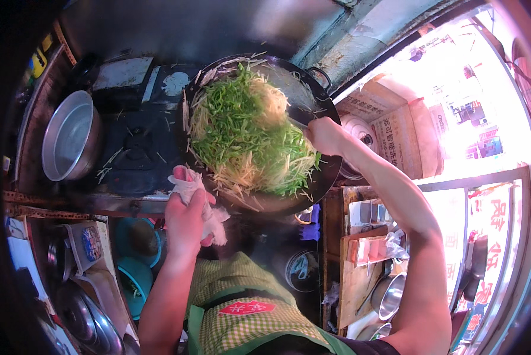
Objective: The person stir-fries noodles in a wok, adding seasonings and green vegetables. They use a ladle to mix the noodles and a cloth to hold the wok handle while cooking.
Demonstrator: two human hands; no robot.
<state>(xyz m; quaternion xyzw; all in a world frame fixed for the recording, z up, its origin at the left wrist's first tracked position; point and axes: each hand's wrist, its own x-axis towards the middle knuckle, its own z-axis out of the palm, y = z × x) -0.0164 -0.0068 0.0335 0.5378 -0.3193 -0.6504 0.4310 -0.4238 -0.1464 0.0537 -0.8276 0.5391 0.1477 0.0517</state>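
Note:
A large dark wok [287, 202] stands in front of me, heaped with green vegetable shreds [230, 102] and pale shreds [234, 177] that look like potato. My right hand [325, 135] grips a cooking utensil [296, 123] over the wok's right side; its working end is buried in the food or blurred. My left hand [184, 217] clutches a crumpled white cloth [214, 224] at the wok's near left rim. Whether a wok handle lies inside that cloth is hidden. Some pale shreds cling to the far rim, beside a loop handle [321, 77].
Left of the wok are a gas burner [136, 146] with scattered shreds and a tilted metal basin [70, 137]. A cardboard box [394, 137] stands at the right near the window. Below sit teal tubs [134, 284], a steel bowl [393, 295] and a wooden board [352, 284].

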